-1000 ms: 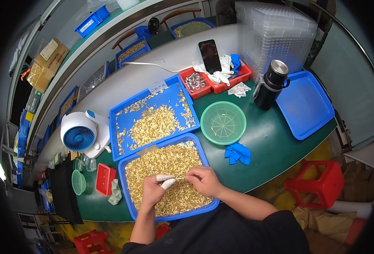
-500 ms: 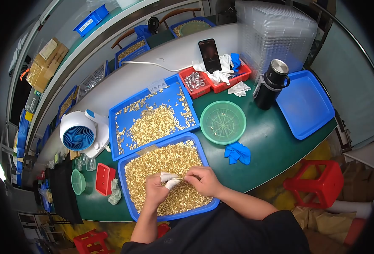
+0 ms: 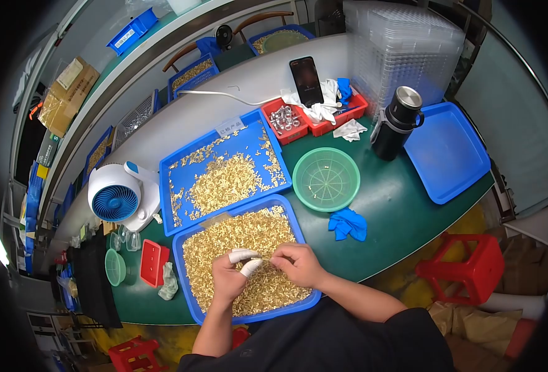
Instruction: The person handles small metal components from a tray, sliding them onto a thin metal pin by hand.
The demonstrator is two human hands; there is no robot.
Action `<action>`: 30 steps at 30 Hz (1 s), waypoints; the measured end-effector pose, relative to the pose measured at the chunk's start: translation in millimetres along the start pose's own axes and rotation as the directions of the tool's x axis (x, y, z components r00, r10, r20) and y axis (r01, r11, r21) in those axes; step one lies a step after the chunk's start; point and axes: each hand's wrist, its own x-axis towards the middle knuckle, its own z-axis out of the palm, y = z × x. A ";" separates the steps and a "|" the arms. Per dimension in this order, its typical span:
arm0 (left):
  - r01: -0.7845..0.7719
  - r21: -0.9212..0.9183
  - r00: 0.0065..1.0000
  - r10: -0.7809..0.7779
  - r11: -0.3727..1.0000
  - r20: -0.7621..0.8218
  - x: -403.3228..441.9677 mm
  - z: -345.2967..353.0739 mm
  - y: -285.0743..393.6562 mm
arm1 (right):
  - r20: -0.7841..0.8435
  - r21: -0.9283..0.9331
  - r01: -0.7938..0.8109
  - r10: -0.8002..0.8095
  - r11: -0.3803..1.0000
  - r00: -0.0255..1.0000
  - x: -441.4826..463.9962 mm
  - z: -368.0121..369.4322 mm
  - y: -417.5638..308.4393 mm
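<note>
A blue tray (image 3: 302, 235) full of small brass-coloured metal parts (image 3: 224, 232) lies in front of me, and both hands are over it. My left hand (image 3: 227, 280) wears white finger covers (image 3: 244, 255) on thumb and index finger, curled towards each other in a loose pinch. What sits between those tips is too small to make out. My right hand (image 3: 299, 265) is closed in a pinch facing the left fingertips, with a tiny brass-coloured part at its tips. Behind is a second blue tray (image 3: 184, 164) with a looser heap of similar parts.
A green sieve basket (image 3: 327, 180) and a blue glove (image 3: 348, 224) lie to the right. Further back are red bins (image 3: 289, 133), a phone (image 3: 306, 80), a black flask (image 3: 398, 124) and a blue tray (image 3: 447, 155). A white fan (image 3: 116, 195) stands left.
My left finger covers have shifted slightly left, away from the right fingertips, and spread a little. My right hand stays almost in place.
</note>
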 end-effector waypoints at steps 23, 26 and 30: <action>0.004 0.050 0.988 -0.012 0.999 0.154 6.4 -0.8 6.9 | -0.011 0.044 -0.014 0.014 0.999 1.000 -0.2 -0.7 -0.8; 0.032 0.040 0.985 -0.038 0.999 0.170 18.3 -15.2 3.3 | -0.022 0.080 -0.015 0.017 0.997 1.000 -2.1 -1.5 3.7; -0.195 0.127 0.970 0.210 0.973 -0.125 60.8 -35.4 8.5 | -0.030 0.177 -0.063 0.070 0.982 0.997 -4.3 -0.7 10.1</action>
